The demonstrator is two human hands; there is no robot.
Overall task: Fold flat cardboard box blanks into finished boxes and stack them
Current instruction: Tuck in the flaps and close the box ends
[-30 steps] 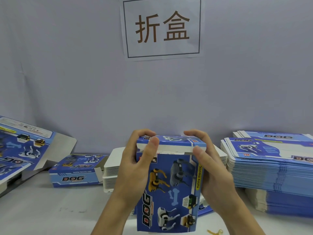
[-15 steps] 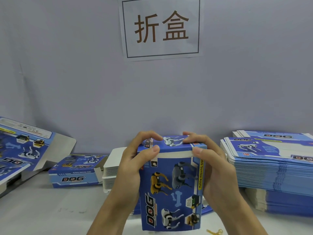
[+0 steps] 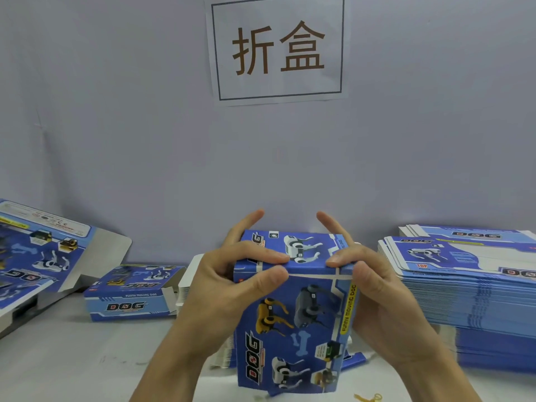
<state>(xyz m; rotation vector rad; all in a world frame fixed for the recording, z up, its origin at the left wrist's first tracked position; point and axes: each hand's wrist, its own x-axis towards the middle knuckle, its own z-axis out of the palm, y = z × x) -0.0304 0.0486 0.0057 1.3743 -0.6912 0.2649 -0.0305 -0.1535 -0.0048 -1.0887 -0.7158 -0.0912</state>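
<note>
Blue printed cardboard, a box stands upright above the worktop, gripped at its top corners by both hands: the left hand and right hand pinch the top flap down with thumbs and forefingers. The closing step looks nearly done; next, the flap wants tucking fully, then the box goes beside the finished box.

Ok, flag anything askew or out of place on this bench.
The folded box at left has a side flap sticking open. A yellow rubber band lies loose at the bench's front edge. Otherwise nothing stands out.
</note>
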